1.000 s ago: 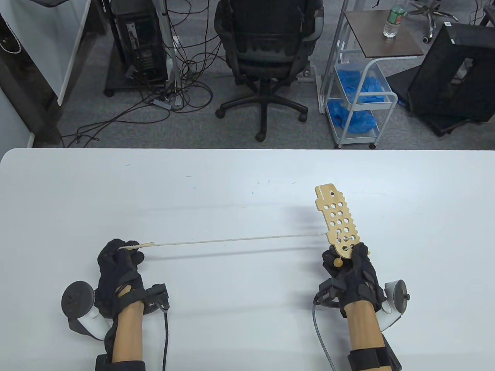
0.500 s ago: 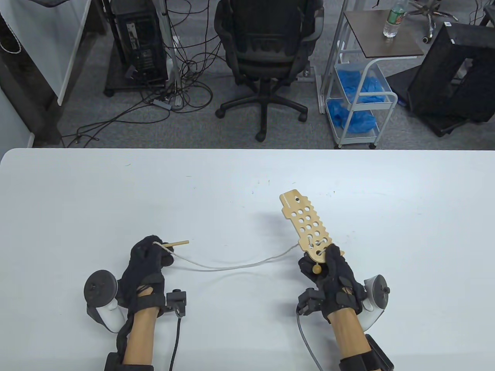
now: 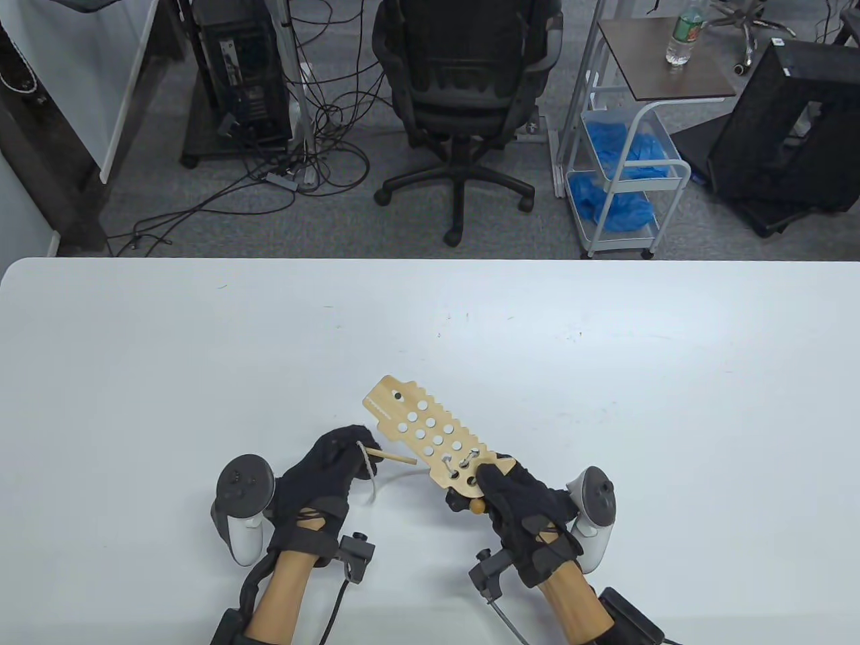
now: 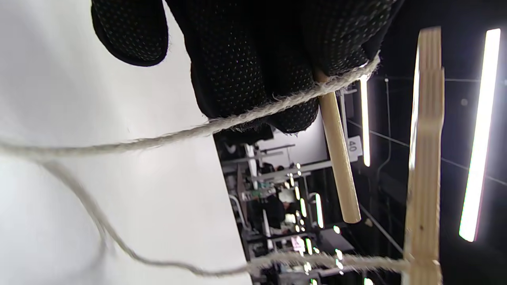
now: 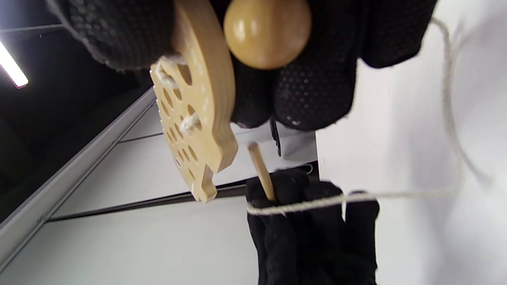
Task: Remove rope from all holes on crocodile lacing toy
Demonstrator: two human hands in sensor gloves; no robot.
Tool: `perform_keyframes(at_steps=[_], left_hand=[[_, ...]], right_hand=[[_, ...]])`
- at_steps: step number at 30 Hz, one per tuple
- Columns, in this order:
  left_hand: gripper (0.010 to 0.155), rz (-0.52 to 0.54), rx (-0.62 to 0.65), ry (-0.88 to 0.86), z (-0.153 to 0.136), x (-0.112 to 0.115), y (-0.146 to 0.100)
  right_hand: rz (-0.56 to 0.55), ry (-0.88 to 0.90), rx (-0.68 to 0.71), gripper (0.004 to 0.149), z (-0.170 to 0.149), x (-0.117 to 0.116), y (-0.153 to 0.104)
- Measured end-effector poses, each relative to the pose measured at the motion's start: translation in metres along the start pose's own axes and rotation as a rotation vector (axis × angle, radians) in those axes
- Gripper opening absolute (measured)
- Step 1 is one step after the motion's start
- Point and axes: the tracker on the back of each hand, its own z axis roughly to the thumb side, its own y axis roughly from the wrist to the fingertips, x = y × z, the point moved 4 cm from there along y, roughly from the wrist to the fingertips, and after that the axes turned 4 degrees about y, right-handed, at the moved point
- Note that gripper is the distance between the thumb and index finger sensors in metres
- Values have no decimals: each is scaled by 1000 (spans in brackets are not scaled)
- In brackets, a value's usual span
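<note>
Rope [image 3: 396, 474] hangs slack beside the board [image 3: 430, 440]; right hand [image 3: 521, 500] grips the board, left hand [image 3: 329, 470] pinches the stick [image 3: 395, 458]. Feed the stick squarely back through the nearest laced hole.

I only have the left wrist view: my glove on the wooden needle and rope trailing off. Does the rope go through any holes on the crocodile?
Observer: Yes. In the table view the rope crosses a few holes at the end of the crocodile board nearest the right hand. The other holes are bare.
Operator: What is that hand doing?
Observer: It holds the board by that laced end, just right of your wooden needle.
Operator: Anything on the rope's other end?
Observer: The right wrist view shows a round wooden bead against the right hand's fingers, beside the board's edge.
</note>
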Motion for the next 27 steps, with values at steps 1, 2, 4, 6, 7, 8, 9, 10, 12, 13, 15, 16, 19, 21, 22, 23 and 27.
perform_keyframes(at_steps=[1, 2, 4, 6, 7, 8, 9, 10, 12, 13, 15, 16, 19, 21, 22, 23, 27], left_hand=[[41, -19, -2, -25, 0, 3, 0], [41, -28, -2, -38, 0, 5, 0], [41, -71, 8, -96, 1, 10, 1], [41, -111, 11, -143, 0, 14, 2], [42, -118, 8, -151, 0, 15, 2], [42, -130, 7, -158, -1, 17, 2], [42, -149, 13, -167, -1, 20, 3], [42, -188, 19, -190, -1, 23, 4], [42, -220, 15, -237, -2, 27, 3], [43, -230, 14, -257, -2, 29, 4], [43, -257, 6, -290, -3, 33, 4], [43, -265, 4, -298, -3, 34, 4], [43, -276, 7, -259, -2, 36, 4], [43, -268, 2, -217, -3, 36, 4], [43, -263, 2, -196, -3, 36, 4], [42, -258, 4, -171, -2, 37, 4], [41, -284, 40, -147, 5, 43, 1]], right_hand=[[16, 0, 4, 47, 0, -3, 0], [27, 1, 6, 47, 0, -5, 0], [46, 5, 13, 47, 0, -10, -1], [64, 10, 18, 47, 1, -13, -2], [73, 10, 19, 47, 0, -15, -2], [83, 10, 21, 47, 1, -16, -2], [85, 6, 22, 47, 1, -17, -2], [85, 4, 24, 47, 1, -17, -3], [96, 17, 28, 47, 2, -19, -3], [101, 22, 29, 46, 2, -19, -3], [116, 20, 34, 46, 4, -22, -3], [123, 17, 35, 46, 4, -23, -3], [145, 16, 32, 46, 3, -26, -3], [144, 14, 32, 46, 3, -26, -3], [143, 12, 32, 46, 4, -26, -3], [145, 12, 35, 46, 4, -26, -3], [132, -19, 33, 46, 4, -24, -2]])
